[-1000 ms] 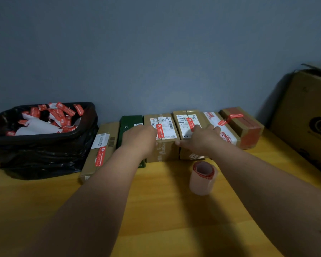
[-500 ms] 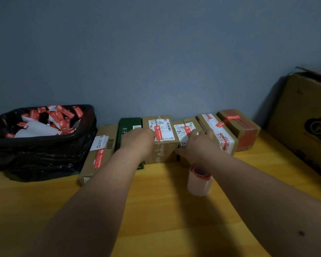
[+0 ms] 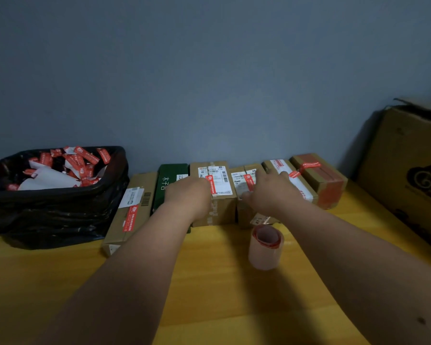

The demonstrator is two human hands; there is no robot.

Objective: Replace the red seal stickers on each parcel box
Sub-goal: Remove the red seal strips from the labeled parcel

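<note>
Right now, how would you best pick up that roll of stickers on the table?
Grip the sticker roll around its curved side, coming from above and the near side. It stands on end, free of the boxes behind, open core up; a thumb inside would work too.

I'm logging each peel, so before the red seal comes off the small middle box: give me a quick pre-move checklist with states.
1. Right hand on the small middle box: ok.
2. Left hand steadying the labelled box beside it: ok.
3. Red seal edge pinched: cannot tell.
4. Sticker roll near the right hand: ok.
5. Bin bag open for the old seal: ok.
</note>
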